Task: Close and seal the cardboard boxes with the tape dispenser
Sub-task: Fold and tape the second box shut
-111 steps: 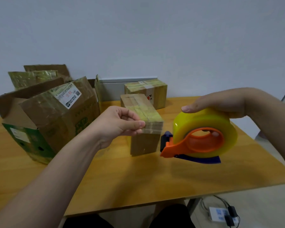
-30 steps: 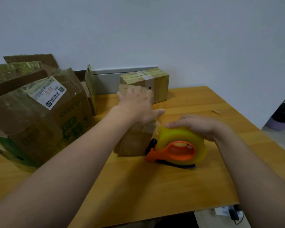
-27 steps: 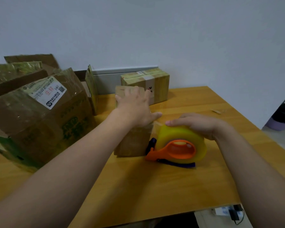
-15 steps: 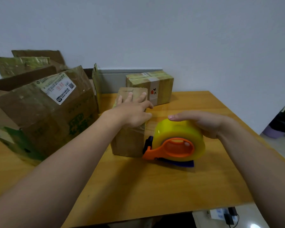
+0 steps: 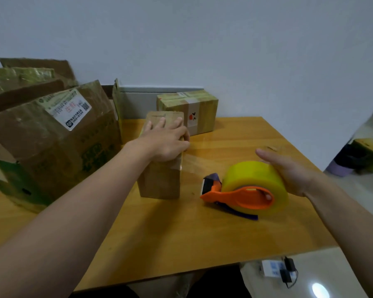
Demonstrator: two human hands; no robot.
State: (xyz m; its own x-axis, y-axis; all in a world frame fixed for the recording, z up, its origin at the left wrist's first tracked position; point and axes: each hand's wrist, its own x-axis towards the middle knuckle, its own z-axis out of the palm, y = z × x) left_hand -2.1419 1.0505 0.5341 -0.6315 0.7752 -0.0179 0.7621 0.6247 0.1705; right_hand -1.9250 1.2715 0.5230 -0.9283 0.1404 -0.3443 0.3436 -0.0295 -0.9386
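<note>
A small brown cardboard box [image 5: 159, 181] stands upright on the wooden table [image 5: 181, 233]. My left hand [image 5: 166, 140] lies flat on its top, fingers spread, pressing down. To the right, the tape dispenser [image 5: 246, 190] has an orange frame and a fat yellow roll and hovers just above the table. My right hand [image 5: 289, 171] grips it from the far side, fingers over the roll and a fingertip showing inside the core. A clear strip of tape [image 5: 193, 166] stretches from the box's upper right edge to the dispenser's mouth.
A large worn box [image 5: 52, 143] with a white label stands at the left, open flaps behind it. A sealed taped box [image 5: 187, 112] sits at the back by the wall. A cardboard scrap [image 5: 271, 148] lies at the right. A power strip [image 5: 274, 267] lies on the floor.
My right hand has drawn the dispenser to the right, away from the small box, pulling out a strip of tape. My left hand stays pressed on the box top.
</note>
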